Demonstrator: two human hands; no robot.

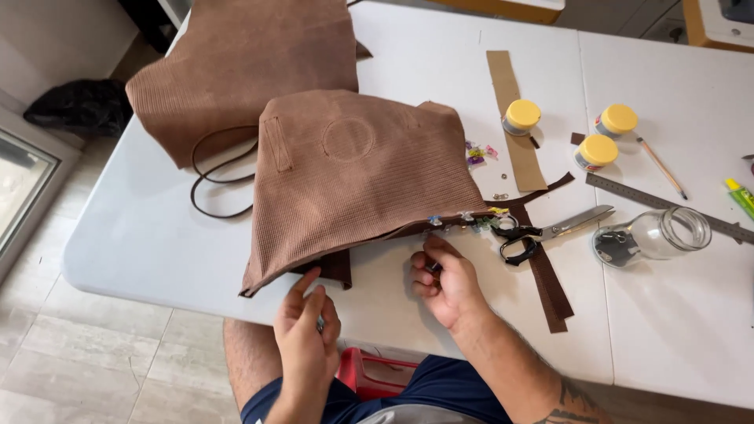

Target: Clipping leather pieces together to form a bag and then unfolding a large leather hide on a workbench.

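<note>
A brown textured fabric piece (353,173) lies on the white table (157,235), its near edge held by several small coloured clips (471,220). My left hand (308,334) hovers just below the fabric's near-left corner, fingers curled around something small and metallic, probably a clip. My right hand (444,279) rests on the table under the clipped edge, fingers pinched on a small dark clip. A second brown fabric piece (236,71) lies further back with a dark cord (212,180) looping out of it.
Black-handled scissors (550,232) lie right of the clips over dark brown strips (550,290). A tipped glass jar (652,235), a metal ruler (667,206), three yellow-lidded pots (597,149), a pencil (661,167), a tan strip (514,118) and loose clips (477,153) fill the right side.
</note>
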